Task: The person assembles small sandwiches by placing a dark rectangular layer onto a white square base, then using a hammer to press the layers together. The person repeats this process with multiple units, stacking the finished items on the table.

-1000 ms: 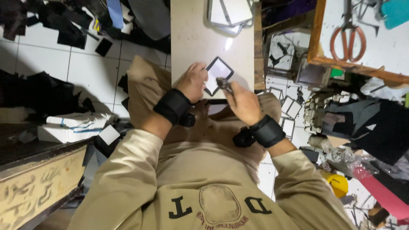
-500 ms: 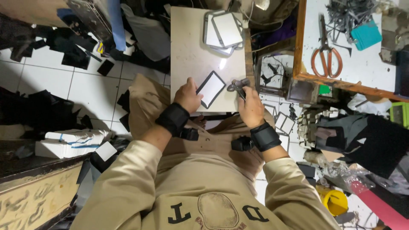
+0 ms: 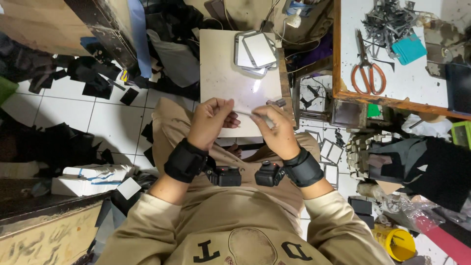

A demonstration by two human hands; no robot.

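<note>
A small pale square-topped counter (image 3: pixel 221 73) stands before the seated person, over a white tiled floor (image 3: pixel 108 120) strewn with black offcuts (image 3: pixel 98 88). The left hand (image 3: pixel 211 120) is curled, its fingertips pinching one edge of a thin flat sheet seen edge-on (image 3: pixel 244 112) just above the counter's near edge. The right hand (image 3: pixel 274 130) is closed round a small dark tool (image 3: pixel 277 103) at the sheet's other end. A stack of rounded grey rectangular plates (image 3: pixel 257 51) lies at the counter's far side. To the right, a wood-framed white counter (image 3: pixel 417 83) carries orange-handled scissors (image 3: pixel 365 68).
</note>
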